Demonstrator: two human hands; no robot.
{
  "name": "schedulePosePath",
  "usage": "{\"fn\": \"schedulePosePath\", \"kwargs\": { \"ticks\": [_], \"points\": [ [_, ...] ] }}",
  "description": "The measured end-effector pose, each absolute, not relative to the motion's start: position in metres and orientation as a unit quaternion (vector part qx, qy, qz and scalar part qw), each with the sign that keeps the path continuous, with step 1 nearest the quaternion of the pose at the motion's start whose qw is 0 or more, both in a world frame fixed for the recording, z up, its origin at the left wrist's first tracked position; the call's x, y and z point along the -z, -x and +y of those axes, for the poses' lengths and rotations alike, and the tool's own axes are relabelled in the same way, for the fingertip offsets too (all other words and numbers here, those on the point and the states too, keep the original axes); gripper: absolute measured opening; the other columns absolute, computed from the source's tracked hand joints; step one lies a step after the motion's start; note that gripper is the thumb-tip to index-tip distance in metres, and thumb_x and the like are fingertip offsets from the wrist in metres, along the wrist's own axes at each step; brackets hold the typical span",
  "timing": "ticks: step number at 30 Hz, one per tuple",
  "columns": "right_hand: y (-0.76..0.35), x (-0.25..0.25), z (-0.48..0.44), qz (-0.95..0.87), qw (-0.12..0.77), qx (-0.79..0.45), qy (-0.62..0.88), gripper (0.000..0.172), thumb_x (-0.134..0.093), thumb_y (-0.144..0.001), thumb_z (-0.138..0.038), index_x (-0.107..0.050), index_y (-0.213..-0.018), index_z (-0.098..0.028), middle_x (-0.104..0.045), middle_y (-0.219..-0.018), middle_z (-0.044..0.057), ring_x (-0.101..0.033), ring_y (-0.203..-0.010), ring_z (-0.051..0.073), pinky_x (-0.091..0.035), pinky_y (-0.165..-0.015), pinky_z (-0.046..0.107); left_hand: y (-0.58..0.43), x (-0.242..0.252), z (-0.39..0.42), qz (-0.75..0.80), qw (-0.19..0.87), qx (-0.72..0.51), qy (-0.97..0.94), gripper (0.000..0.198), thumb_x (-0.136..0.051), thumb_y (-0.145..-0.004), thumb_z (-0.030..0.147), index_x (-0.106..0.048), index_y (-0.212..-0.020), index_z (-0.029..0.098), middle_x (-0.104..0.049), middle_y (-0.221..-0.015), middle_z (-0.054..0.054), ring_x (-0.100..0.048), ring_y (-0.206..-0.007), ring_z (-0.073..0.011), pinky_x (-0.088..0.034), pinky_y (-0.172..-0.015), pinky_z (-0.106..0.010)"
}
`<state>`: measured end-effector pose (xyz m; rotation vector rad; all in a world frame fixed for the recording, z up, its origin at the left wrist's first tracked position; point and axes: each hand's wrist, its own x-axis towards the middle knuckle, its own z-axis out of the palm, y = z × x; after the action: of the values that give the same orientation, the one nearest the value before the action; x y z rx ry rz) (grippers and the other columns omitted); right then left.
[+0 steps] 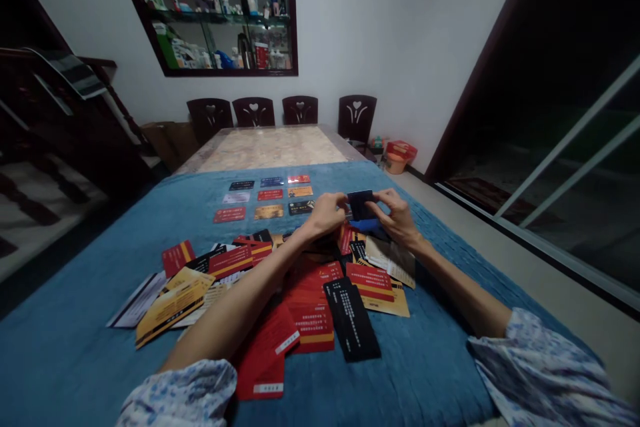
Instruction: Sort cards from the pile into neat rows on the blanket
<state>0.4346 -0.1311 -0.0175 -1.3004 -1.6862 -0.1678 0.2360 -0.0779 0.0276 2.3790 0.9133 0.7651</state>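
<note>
Between my two hands a dark card point(361, 207) is held up off the cloth. My left hand point(327, 215) pinches its left edge, while my right hand point(397, 217) grips the right edge with thumb and fingers. Just beyond my left hand, several cards lie in neat rows, among them a gold card point(269, 212) and a black patterned card point(301, 207). Below my hands and forearms spreads a loose, overlapping pile with red cards point(310, 327), a long black card point(351, 320) and yellow cards point(175, 303). My left forearm hides part of the pile.
A blue cloth point(100, 280) covers the near part of the table, and bare marble-like tabletop point(270, 145) shows beyond it. Dark chairs point(253, 111) stand at the far end. A red and orange bucket point(399, 157) sits on the floor at right, near glass doors point(565, 127).
</note>
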Motion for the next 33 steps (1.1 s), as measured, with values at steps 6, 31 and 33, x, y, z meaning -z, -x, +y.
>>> {"fn": "schedulePosePath", "kwargs": {
  "ticks": [6, 31, 33],
  "points": [
    [-0.417, 0.003, -0.118, -0.769, 0.41, 0.119, 0.475, 0.032, -0.051, -0.096, -0.045, -0.074, -0.096, -0.022, -0.067, -0.075, 0.008, -0.052, -0.081, 0.025, -0.042, -0.075, 0.04, -0.209, -0.027, -0.093, 0.386, 0.202, -0.328, -0.838, 0.046, -0.053, -0.074, 0.007, -0.065, -0.118, 0.016, -0.075, -0.1, -0.007, -0.066, -0.097, -0.0222, -0.05, -0.095, -0.037],
    [-0.391, 0.001, -0.105, -0.858, 0.238, 0.035, 0.453, 0.04, -0.062, -0.083, -0.034, -0.062, -0.121, -0.021, -0.069, -0.104, 0.011, -0.052, -0.093, 0.027, -0.038, -0.081, 0.039, -0.171, -0.015, -0.105, 0.454, 0.069, -0.204, -0.864, 0.04, -0.044, -0.086, 0.008, -0.058, -0.121, 0.021, -0.07, -0.109, -0.01, -0.054, -0.104, -0.0268, -0.039, -0.091, -0.04],
    [-0.394, 0.004, -0.107, -0.861, 0.234, 0.032, 0.451, 0.047, -0.063, -0.082, -0.036, -0.059, -0.126, -0.021, -0.069, -0.11, 0.012, -0.052, -0.096, 0.028, -0.038, -0.082, 0.04, -0.171, -0.014, -0.105, 0.462, 0.065, -0.205, -0.861, 0.041, -0.044, -0.085, 0.008, -0.059, -0.121, 0.02, -0.07, -0.107, -0.01, -0.054, -0.104, -0.0272, -0.039, -0.09, -0.04]
  ]
}}
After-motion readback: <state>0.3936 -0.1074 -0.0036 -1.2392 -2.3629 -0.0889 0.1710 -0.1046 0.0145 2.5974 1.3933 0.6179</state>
